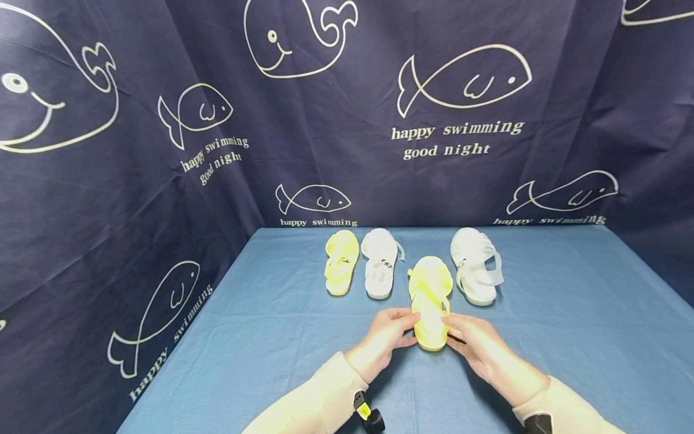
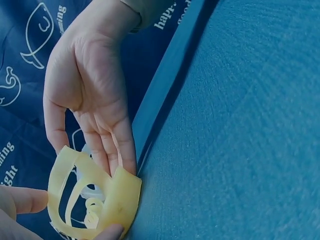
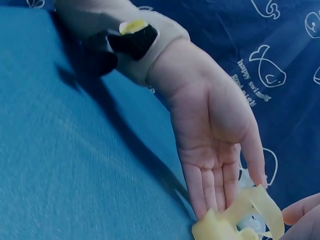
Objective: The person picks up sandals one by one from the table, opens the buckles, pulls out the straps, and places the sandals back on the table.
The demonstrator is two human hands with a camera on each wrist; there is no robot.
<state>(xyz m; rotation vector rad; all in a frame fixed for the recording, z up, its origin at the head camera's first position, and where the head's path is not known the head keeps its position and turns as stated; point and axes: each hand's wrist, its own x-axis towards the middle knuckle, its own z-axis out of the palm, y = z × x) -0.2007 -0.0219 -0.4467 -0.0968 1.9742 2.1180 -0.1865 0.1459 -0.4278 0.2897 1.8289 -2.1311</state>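
Observation:
A yellow sandal (image 1: 431, 295) lies between my two hands in the head view, its rounded heel end toward me and its wider toe end away. My left hand (image 1: 382, 340) pinches the left edge near the heel, thumb on top and fingers lower at the side. From the other side my right hand (image 1: 479, 349) holds the right edge in the same way. Both wrist views show the yellow sandal (image 2: 122, 200) end-on, with its open strap loops. Whether its sole fully touches the cloth is hard to tell.
Behind it stand another yellow sandal (image 1: 341, 262) and a white sandal (image 1: 378, 265) side by side on the left, and a second white sandal (image 1: 474, 265) on the right. Blue cloth (image 1: 260, 337) covers the table. A dark printed curtain (image 1: 347, 150) closes the back and sides.

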